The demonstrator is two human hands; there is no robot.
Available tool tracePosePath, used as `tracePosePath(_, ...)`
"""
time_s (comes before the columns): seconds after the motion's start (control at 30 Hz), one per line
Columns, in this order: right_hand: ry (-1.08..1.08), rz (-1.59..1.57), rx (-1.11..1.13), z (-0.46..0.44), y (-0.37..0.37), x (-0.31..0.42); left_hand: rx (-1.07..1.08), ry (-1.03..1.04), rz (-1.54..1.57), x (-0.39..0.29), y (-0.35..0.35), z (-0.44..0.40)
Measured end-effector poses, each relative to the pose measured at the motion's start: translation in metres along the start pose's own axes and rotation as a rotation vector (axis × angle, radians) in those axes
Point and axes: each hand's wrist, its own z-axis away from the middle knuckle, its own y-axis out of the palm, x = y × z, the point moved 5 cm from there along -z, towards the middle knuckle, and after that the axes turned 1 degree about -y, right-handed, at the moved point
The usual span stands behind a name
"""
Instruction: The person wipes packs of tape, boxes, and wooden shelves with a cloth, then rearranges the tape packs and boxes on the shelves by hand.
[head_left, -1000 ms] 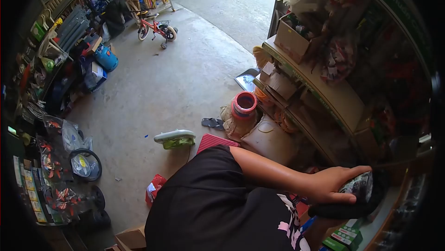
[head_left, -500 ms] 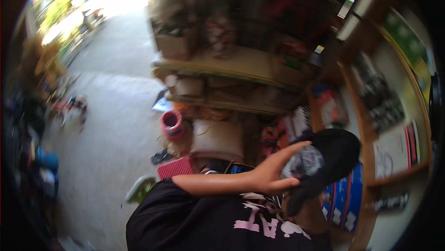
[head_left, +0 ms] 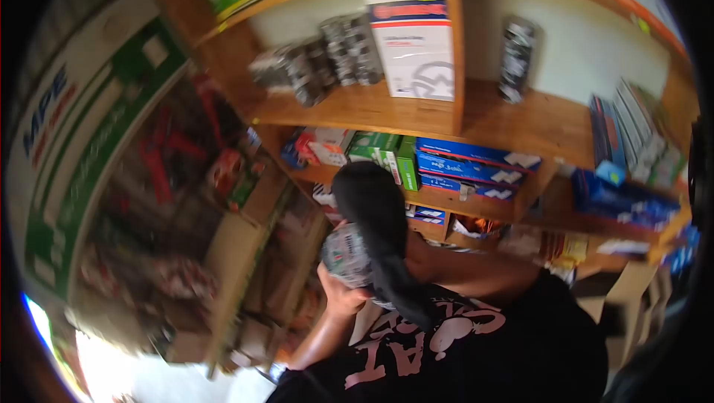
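Note:
My left hand is closed around a round pack in clear, shiny plastic wrap with grey print. Its contents cannot be made out. Pressed along the right side of the pack is a black cloth, bunched at the top and hanging down over my shirt front. My right forearm comes in from the right and ends behind this cloth. The cloth covers the fingers of my right hand, which grips it against the pack.
Wooden shelves stand ahead, with grey wrapped packs, a white box, a dark can and blue boxes. A cabinet with a green and white panel stands left. An open carton sits at lower right.
My view has swung right, from the floor and doorway to the shelves. The wrapped pack and black cloth are still held together in front of my chest, now turned more upright.

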Motion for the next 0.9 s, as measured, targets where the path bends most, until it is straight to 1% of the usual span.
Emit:
tracePosePath(0.03,-0.058,0.105,0.0,0.0,0.004,-0.003,-0.032,-0.004,0.083,0.012,-0.017,-0.001)
tracePosePath(0.07,-0.053,0.254,0.069,0.004,0.015,-0.013,-0.078,-0.01,0.172,0.02,-0.036,-0.004)
tracePosePath(0.1,-0.107,0.296,0.1,0.016,0.022,-0.018,-0.137,-0.015,0.265,0.026,-0.052,-0.008)
tracePosePath(0.13,-0.098,0.309,0.114,0.028,0.028,-0.028,-0.112,-0.055,0.362,0.019,-0.053,-0.017)
tracePosePath(0.17,-0.086,0.315,0.132,0.034,0.033,-0.032,-0.145,-0.054,0.409,0.021,-0.067,-0.024)
tracePosePath(0.23,-0.004,0.356,0.166,0.044,0.038,-0.038,-0.139,0.011,0.217,0.025,-0.084,-0.031)
tracePosePath(0.27,0.036,0.372,0.182,0.044,0.041,-0.041,-0.053,0.067,0.07,0.008,-0.074,-0.038)
tracePosePath(0.3,0.062,0.343,0.114,0.039,0.042,-0.043,0.034,0.124,-0.077,-0.013,-0.054,-0.044)
tracePosePath(0.33,0.088,0.312,0.048,0.031,0.041,-0.044,-0.096,0.016,0.045,-0.014,-0.044,-0.042)
tracePosePath(0.37,0.043,0.334,-0.035,0.017,0.038,-0.041,-0.067,-0.089,0.073,-0.012,-0.039,-0.041)
tracePosePath(0.4,0.0,0.358,-0.118,0.003,0.034,-0.038,-0.036,-0.18,0.183,-0.004,-0.042,-0.037)
tracePosePath(0.43,0.042,0.325,-0.129,-0.006,0.032,-0.037,-0.007,-0.27,0.295,0.005,-0.045,-0.032)
tracePosePath(0.47,0.083,0.294,-0.138,-0.013,0.031,-0.035,0.038,-0.201,0.152,0.005,-0.049,-0.023)
tracePosePath(0.5,0.124,0.264,-0.147,-0.018,0.032,-0.035,0.053,-0.103,-0.138,0.018,-0.064,-0.018)
tracePosePath(0.53,0.218,0.163,-0.174,-0.021,0.035,-0.04,0.041,-0.004,-0.429,0.031,-0.079,-0.012)
tracePosePath(0.6,0.138,0.179,-0.21,-0.025,0.035,-0.042,0.019,-0.071,-0.171,0.011,-0.069,-0.026)
tracePosePath(0.63,0.099,0.187,-0.229,-0.025,0.035,-0.044,0.009,-0.102,-0.059,-0.01,-0.063,-0.037)
tracePosePath(0.67,0.034,0.327,-0.229,-0.023,0.038,-0.045,-0.013,-0.018,-0.056,-0.003,-0.077,-0.044)
tracePosePath(0.73,0.105,0.272,-0.21,-0.007,0.048,-0.054,-0.006,-0.041,0.294,0.02,-0.098,-0.058)
tracePosePath(0.77,0.14,0.244,-0.199,0.0,0.054,-0.058,0.087,-0.024,0.525,0.002,-0.083,-0.065)
tracePosePath(0.8,0.0,0.416,-0.232,0.003,0.057,-0.05,0.184,-0.028,0.754,-0.015,-0.068,-0.071)
tracePosePath(0.83,0.009,0.439,-0.269,0.007,0.057,-0.049,0.175,-0.052,0.714,-0.011,-0.072,-0.075)
tracePosePath(0.87,0.019,0.461,-0.306,0.011,0.056,-0.048,0.013,-0.076,0.572,-0.004,-0.071,-0.074)
tracePosePath(0.9,0.031,0.48,-0.344,0.014,0.054,-0.045,-0.025,-0.082,0.491,0.003,-0.067,-0.07)
